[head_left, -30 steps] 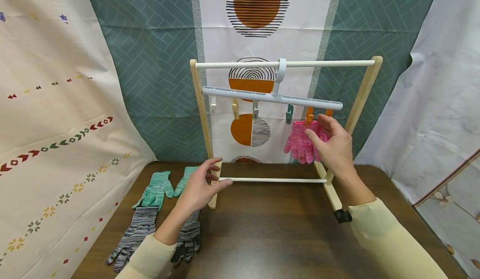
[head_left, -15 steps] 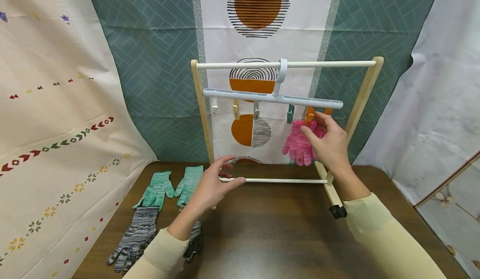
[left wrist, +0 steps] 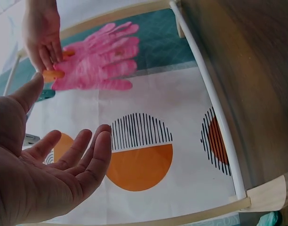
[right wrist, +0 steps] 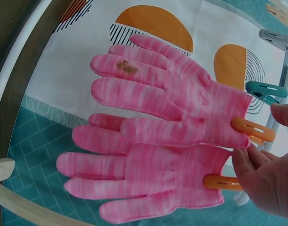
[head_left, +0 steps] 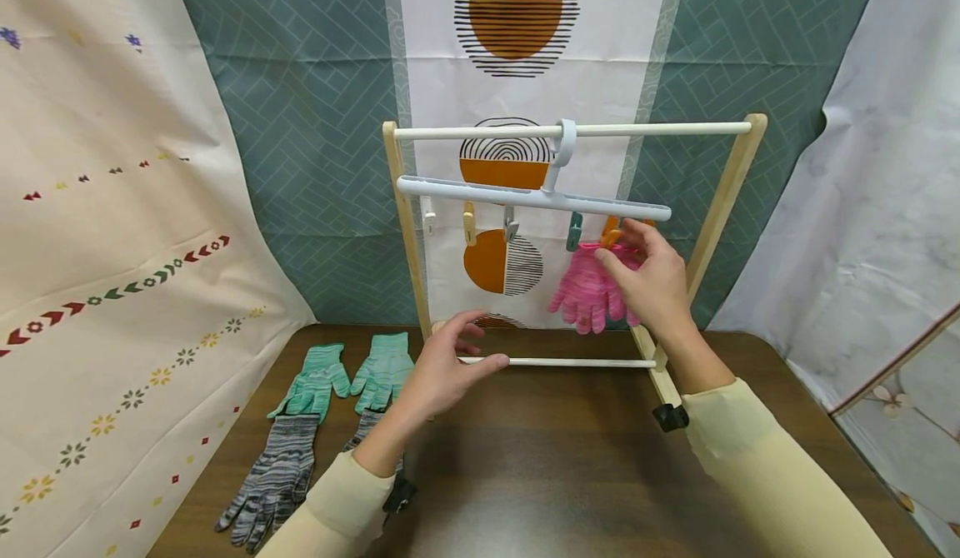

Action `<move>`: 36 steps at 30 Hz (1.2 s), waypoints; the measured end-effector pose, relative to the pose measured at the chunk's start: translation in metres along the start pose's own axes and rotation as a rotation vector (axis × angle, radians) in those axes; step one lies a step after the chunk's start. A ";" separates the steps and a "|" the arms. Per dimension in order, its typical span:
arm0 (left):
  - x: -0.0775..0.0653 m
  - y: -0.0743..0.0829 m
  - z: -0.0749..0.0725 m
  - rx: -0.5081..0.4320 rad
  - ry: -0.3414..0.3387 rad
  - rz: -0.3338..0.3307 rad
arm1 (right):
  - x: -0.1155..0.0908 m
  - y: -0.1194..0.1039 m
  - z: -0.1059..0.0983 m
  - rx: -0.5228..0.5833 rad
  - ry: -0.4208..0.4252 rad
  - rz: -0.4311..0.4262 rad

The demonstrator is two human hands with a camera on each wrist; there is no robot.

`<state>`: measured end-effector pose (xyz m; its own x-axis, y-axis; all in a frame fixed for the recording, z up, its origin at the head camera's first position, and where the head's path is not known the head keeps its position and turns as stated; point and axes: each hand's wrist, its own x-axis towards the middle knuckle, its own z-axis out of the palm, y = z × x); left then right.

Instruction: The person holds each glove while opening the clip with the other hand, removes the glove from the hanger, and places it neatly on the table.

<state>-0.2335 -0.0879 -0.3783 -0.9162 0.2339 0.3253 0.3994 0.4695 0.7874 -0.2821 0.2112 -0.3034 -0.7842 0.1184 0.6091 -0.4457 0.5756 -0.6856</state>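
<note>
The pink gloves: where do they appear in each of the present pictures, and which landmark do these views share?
Head: pink gloves right of centre, below the hanger, partly behind the right hand.
Left wrist: pink gloves in the upper left part, beside the right hand.
Right wrist: pink gloves large, across the middle, glove fingers pointing left.
Shared landmark: the teal clip, near the gloves' cuffs in all three.

2 pink gloves, 2 green gloves, 2 grey striped gloves: 6 total. 2 orange clips, 1 teal clip, 1 grey clip, 1 yellow clip, 1 white clip: 6 total. 1 hanger, 1 rack, 2 hands.
</note>
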 end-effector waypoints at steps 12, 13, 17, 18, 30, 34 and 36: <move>0.008 0.007 0.009 -0.039 -0.037 0.006 | 0.005 0.005 0.003 0.086 -0.127 0.102; 0.009 0.008 0.009 -0.036 -0.037 0.007 | 0.006 0.005 0.003 0.087 -0.129 0.102; 0.012 0.011 0.012 -0.026 -0.039 0.001 | 0.006 0.004 0.005 0.099 -0.130 0.102; 0.012 0.012 0.012 -0.026 -0.040 0.000 | 0.006 0.003 0.005 0.106 -0.129 0.102; 0.020 0.021 0.020 -0.072 -0.055 0.038 | 0.003 0.001 0.003 0.227 -0.092 0.117; 0.025 0.024 0.025 -0.098 -0.075 0.047 | 0.001 -0.001 0.002 0.248 -0.060 0.103; 0.028 0.026 0.028 -0.113 -0.085 0.046 | -0.001 -0.003 0.001 0.257 -0.032 0.099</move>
<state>-0.2481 -0.0453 -0.3626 -0.8894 0.3264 0.3202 0.4300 0.3591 0.8283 -0.2805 0.2090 -0.3022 -0.8409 0.1360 0.5238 -0.4577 0.3377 -0.8225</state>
